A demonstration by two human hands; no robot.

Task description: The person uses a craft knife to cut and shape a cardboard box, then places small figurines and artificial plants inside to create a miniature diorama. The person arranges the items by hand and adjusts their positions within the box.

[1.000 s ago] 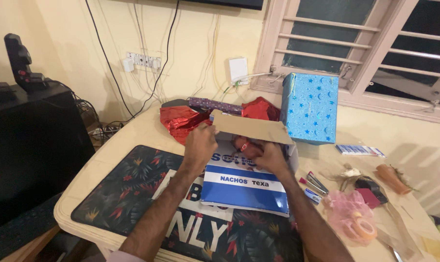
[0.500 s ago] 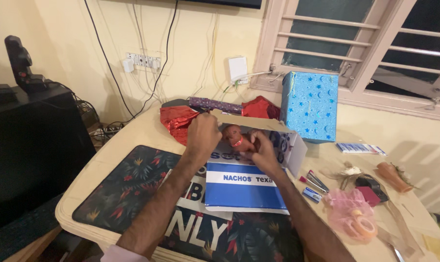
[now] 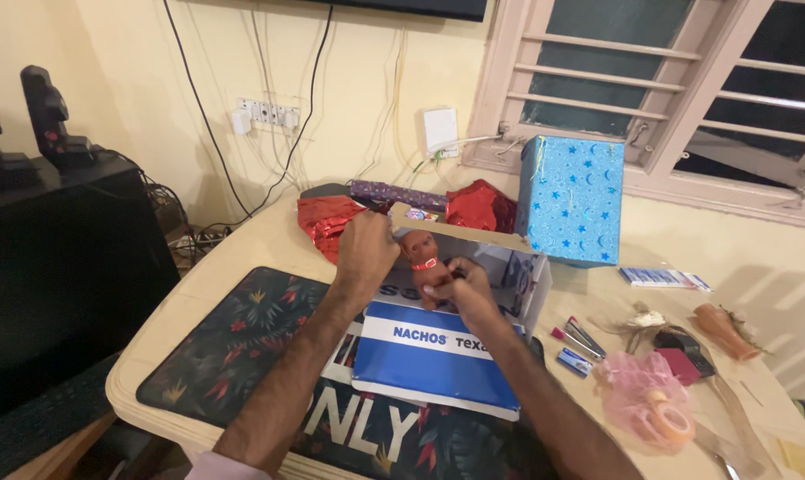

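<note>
A blue and white cardboard box [image 3: 434, 351] lies open on the table, its brown flap [image 3: 469, 233] raised at the back. My left hand [image 3: 364, 249] grips the left end of that flap. My right hand [image 3: 458, 286] holds a small brown toy dog with a red collar [image 3: 420, 254], upright in the box's opening.
A dark floral mat [image 3: 234, 342] lies under the box. Red foil wrap [image 3: 327, 220] and a blue starred gift box [image 3: 569, 197] stand behind. At the right lie a stapler [image 3: 578, 336], pink netting with a tape roll [image 3: 644, 402] and small decorations. A black cabinet [image 3: 56, 240] stands left.
The flap has swung up and back, opening the box. My right hand has lifted the toy dog from low inside the box to upright in the opening.
</note>
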